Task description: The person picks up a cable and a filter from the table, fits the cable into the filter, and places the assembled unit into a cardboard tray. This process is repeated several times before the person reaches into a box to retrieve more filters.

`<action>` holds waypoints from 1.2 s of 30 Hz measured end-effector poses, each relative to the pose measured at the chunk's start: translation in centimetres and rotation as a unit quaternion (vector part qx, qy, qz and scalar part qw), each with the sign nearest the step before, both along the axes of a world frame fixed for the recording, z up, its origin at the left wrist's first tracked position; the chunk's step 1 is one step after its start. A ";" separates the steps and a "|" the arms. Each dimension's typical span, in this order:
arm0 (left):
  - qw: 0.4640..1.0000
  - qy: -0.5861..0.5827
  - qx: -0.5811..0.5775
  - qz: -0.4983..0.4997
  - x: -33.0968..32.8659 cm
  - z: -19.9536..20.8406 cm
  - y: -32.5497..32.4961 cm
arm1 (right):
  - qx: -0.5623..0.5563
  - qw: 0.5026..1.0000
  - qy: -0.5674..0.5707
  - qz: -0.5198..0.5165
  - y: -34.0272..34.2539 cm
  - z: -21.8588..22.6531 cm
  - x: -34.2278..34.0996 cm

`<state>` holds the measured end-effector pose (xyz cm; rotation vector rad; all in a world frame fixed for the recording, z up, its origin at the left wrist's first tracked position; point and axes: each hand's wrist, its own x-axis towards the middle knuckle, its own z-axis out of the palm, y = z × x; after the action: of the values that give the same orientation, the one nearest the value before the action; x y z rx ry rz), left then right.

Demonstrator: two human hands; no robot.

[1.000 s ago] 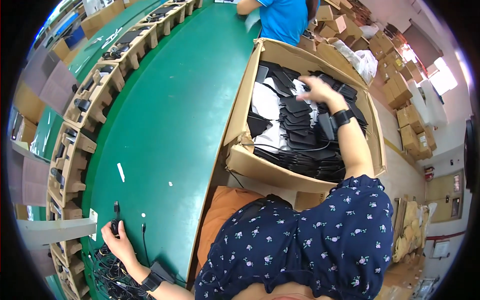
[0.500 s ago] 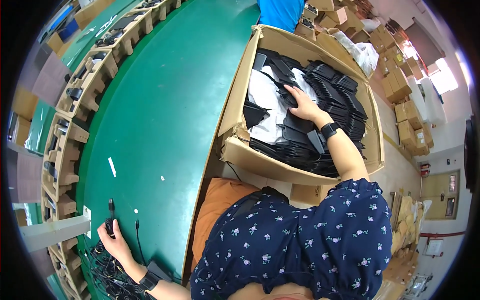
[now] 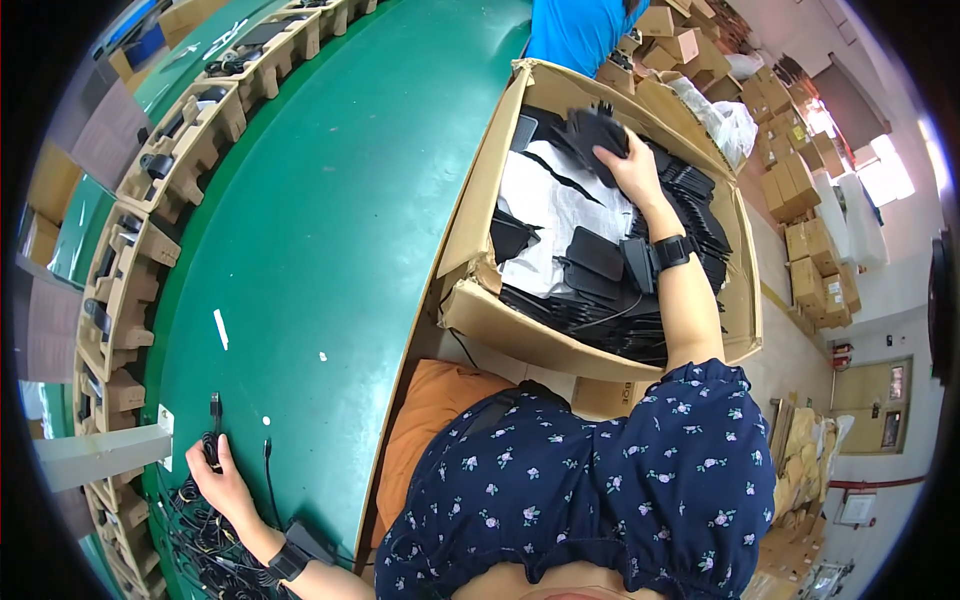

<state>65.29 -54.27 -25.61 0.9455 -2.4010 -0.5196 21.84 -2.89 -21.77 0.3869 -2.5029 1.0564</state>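
My left hand [image 3: 222, 482] is closed round a coiled black cable [image 3: 211, 447] over the green table, its USB plug [image 3: 215, 405] pointing away from me. Beside it lies another black cable end [image 3: 267, 452], and a tangled heap of black cables [image 3: 205, 550] spreads toward the near edge. To the right, my right hand [image 3: 634, 172] grips a bunch of thin black flat pieces [image 3: 592, 138], blurred by motion, above a cardboard box [image 3: 560, 335]. Inside the box are rows of similar black pieces [image 3: 690, 210], white sheeting [image 3: 540, 200] and a loose black plate [image 3: 594, 252].
Pulp trays [image 3: 125, 290] holding small black parts line the table's left side. A white metal arm [image 3: 105, 455] reaches in at the left. A person in blue [image 3: 575, 35] is beyond the box. Stacked cartons [image 3: 800, 180] stand at the far right, and an orange cloth [image 3: 425, 400] lies beside me.
My right hand has lifted a bunch of black pieces upward and away from me, uncovering more of the white sheeting. My left hand keeps hold of the coiled cable almost in place.
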 end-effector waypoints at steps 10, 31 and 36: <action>1.000 0.020 -0.015 0.009 1.8 0.5 0.3 | -0.133 0.870 -0.169 0.443 -23.6 9.2 9.6; 0.997 0.008 -0.045 0.060 2.5 1.9 0.4 | 0.370 0.782 0.100 0.492 -36.8 5.7 18.0; 0.996 0.024 -0.057 0.066 3.1 1.8 0.4 | 0.434 0.649 0.236 0.578 -35.2 5.1 22.0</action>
<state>68.40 -53.92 -23.80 1.0212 -2.2805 -0.3487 43.84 -38.11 -16.67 2.3642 -1.8685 -0.1851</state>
